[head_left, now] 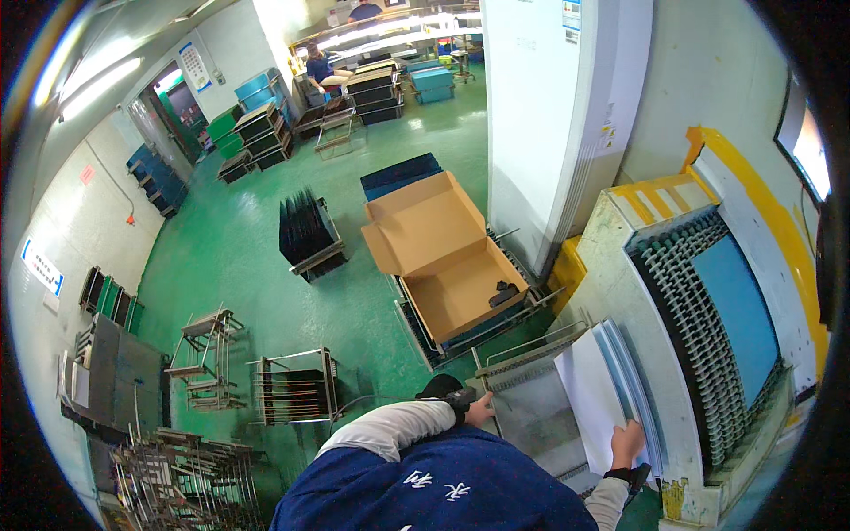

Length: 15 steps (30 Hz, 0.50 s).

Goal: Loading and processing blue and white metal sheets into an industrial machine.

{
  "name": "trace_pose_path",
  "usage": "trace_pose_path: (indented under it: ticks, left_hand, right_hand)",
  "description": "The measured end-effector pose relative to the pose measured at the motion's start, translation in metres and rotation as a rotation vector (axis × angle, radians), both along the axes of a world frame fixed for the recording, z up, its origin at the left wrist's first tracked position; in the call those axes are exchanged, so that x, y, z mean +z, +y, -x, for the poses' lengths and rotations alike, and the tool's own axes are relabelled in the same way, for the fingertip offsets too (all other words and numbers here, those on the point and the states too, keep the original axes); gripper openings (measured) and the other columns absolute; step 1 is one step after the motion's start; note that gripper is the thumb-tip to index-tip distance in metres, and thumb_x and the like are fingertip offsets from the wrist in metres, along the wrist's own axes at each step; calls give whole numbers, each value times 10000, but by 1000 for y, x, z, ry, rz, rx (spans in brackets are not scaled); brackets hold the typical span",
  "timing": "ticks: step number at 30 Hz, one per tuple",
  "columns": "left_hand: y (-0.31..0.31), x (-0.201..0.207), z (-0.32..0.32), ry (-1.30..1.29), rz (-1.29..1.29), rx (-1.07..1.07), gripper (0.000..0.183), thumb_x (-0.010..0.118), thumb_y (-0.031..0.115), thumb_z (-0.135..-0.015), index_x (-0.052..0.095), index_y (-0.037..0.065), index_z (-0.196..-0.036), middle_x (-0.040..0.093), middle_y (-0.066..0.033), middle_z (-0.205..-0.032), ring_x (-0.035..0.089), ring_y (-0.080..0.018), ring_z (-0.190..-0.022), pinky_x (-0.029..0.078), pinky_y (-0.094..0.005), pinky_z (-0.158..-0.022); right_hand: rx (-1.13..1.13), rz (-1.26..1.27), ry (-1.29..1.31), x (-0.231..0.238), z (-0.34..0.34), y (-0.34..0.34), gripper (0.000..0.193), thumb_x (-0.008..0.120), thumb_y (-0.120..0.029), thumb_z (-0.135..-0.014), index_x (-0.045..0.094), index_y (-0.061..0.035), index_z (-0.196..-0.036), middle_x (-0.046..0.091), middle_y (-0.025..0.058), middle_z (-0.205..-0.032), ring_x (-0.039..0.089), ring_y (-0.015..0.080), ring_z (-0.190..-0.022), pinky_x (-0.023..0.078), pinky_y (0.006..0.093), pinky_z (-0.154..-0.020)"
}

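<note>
My right hand (627, 444) is closed on the near edge of a stack of thin sheets. A white sheet (589, 389) faces left, and blue-edged sheets (630, 367) lie close behind it. The stack leans upright on the right side of a grey metal rack (536, 416). At the rack's left edge, my left hand (479, 410) is partly closed against the frame; its fingertips are hard to see. Right of the stack stands a machine with rows of rollers (682, 310), where a blue panel (739, 310) lies on the rollers.
An opened cardboard box (443, 301) with a small black object (503, 293) inside sits beyond the rack. Wire racks (297, 385) and a rack of dark panels (310, 234) stand on the green floor. A white column (549, 133) rises ahead; another person (320, 69) sits far back.
</note>
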State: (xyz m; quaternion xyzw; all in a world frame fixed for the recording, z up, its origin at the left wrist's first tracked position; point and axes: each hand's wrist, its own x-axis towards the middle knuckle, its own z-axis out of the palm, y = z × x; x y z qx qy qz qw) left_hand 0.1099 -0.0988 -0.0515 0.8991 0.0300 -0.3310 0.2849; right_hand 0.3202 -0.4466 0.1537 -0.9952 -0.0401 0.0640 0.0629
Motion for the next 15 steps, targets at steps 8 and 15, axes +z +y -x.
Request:
trace_pose_path:
  ticks: [8,15]
  left_hand:
    - [-1,0,1,-56,-7,-16,836,773,226,-674,429,230,-1436,21,-246,-1577,485,-460,-1247,468,-413,-999]
    - [0,-10,-1,-58,-22,-43,904,799,249,-630,414,219,-1448,-1,-285,-1566,429,-471,-1296,440,-415,-1031]
  right_hand:
    - [26,-15,-81,-10,-1,-5,358,736,-186,-724,686,-22,-1039,681,207,-1003,651,373,-961,512,451,-821]
    - [13,-40,-97,-7,0,-2,332,731,-188,-715,691,-19,-998,682,216,-991,655,380,-944,516,455,-802]
